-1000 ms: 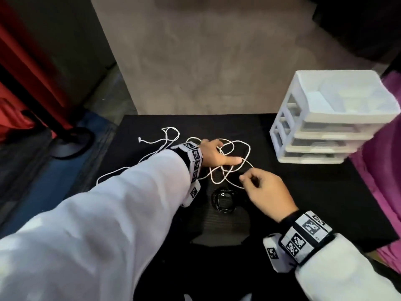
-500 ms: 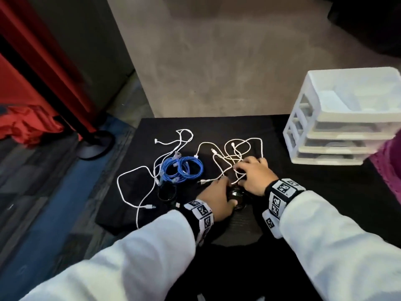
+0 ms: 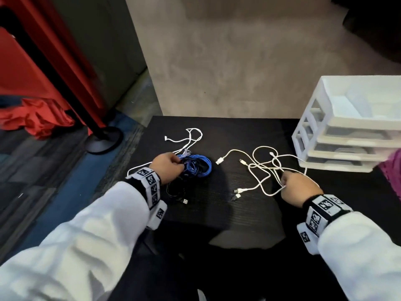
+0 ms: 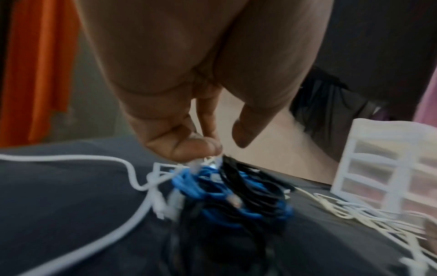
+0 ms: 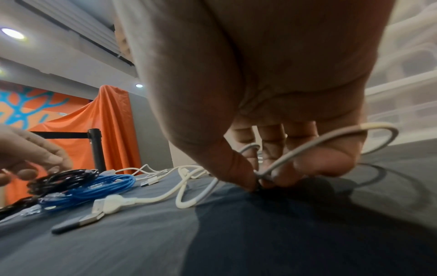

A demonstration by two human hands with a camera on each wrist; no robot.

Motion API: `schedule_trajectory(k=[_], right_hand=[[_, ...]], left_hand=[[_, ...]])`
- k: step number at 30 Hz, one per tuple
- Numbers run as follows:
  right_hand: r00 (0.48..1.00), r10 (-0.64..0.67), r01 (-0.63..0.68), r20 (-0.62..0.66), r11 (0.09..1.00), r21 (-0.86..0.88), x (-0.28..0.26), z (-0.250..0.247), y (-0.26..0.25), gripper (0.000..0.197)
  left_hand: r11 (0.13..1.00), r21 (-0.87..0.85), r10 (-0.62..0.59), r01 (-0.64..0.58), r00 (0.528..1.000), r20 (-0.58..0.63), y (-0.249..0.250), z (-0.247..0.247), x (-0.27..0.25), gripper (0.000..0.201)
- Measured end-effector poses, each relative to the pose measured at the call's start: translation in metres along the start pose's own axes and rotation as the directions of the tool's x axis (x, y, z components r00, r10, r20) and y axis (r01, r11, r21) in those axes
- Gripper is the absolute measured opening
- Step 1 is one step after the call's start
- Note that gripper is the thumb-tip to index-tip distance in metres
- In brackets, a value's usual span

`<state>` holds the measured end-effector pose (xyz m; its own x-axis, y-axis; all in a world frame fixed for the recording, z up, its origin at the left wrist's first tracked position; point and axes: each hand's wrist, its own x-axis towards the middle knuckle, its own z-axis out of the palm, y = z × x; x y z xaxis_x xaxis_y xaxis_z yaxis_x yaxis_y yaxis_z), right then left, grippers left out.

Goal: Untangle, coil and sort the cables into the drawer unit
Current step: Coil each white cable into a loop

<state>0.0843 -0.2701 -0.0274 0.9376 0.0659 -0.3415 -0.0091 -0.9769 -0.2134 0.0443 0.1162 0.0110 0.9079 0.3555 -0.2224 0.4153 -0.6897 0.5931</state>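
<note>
The two hands, close together over the middle of the table (image 3: 217, 131) half a second ago, are now well apart. The left hand (image 3: 168, 168) has moved to the left side of the table and sits at the near-left edge of the blue cable coil (image 3: 198, 168); its fingers (image 4: 189, 147) are bent down onto the top of the bundle where blue, black and white strands meet. The wrist view is blurred, so whether they pinch a strand or only touch it cannot be told.

The black cable (image 3: 175, 192) lies partly across and partly in front of the blue coil, with one plug end toward the near edge. A separate white cable (image 3: 188, 140) runs from behind the blue coil toward the far left of the table.

The right hand (image 3: 298, 187) has shifted toward the right side. Thumb and fingers (image 5: 314, 164) are curled and pinch strands of the loose white cables (image 3: 260, 168) low against the table. These white cables, previously bunched beside the blue coil, are now spread out on the right half, with a bare strip of table between the two groups. Several plug ends lie to the left of the right hand.

The white drawer unit (image 3: 351, 127) stands at the far right of the table, just beyond the white cables; its drawers appear closed.
</note>
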Motion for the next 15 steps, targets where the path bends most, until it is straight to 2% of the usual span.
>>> schedule_trajectory(k=[3, 5, 7, 9, 10, 12, 15], right_hand=[[1.000, -0.001, 0.001, -0.003, 1.000, 0.029, -0.005, 0.003, 0.002, 0.015], [1.000, 0.000, 0.001, -0.014, 0.998, 0.056, -0.008, 0.006, 0.001, 0.013], [1.000, 0.003, -0.001, -0.024, 0.998, 0.070, -0.010, 0.008, 0.001, 0.011], [1.000, -0.001, 0.002, -0.026, 0.998, 0.070, -0.012, 0.009, 0.000, 0.011], [1.000, -0.002, 0.004, -0.023, 0.997, 0.071, -0.012, 0.009, -0.001, 0.011], [1.000, -0.001, 0.002, -0.018, 0.997, 0.072, -0.013, 0.009, -0.003, 0.013], [1.000, 0.002, -0.001, -0.021, 0.997, 0.075, -0.015, 0.010, -0.006, 0.013]], left_hand=[[0.995, 0.091, 0.053, -0.038, 0.983, -0.178, -0.030, -0.023, 0.016, 0.013], [0.981, 0.180, -0.016, 0.069, 0.959, -0.283, -0.057, -0.038, 0.027, 0.028], [0.921, 0.309, -0.165, 0.236, 0.957, -0.238, -0.086, -0.045, 0.033, 0.051], [0.866, 0.390, -0.269, 0.312, 0.950, -0.161, -0.108, -0.047, 0.032, 0.071], [0.863, 0.400, -0.267, 0.308, 0.951, -0.156, -0.113, -0.046, 0.031, 0.080], [0.882, 0.410, -0.183, 0.234, 0.970, -0.159, -0.113, -0.045, 0.026, 0.093], [0.857, 0.510, -0.071, 0.077, 0.997, -0.030, -0.103, -0.035, 0.020, 0.101]])
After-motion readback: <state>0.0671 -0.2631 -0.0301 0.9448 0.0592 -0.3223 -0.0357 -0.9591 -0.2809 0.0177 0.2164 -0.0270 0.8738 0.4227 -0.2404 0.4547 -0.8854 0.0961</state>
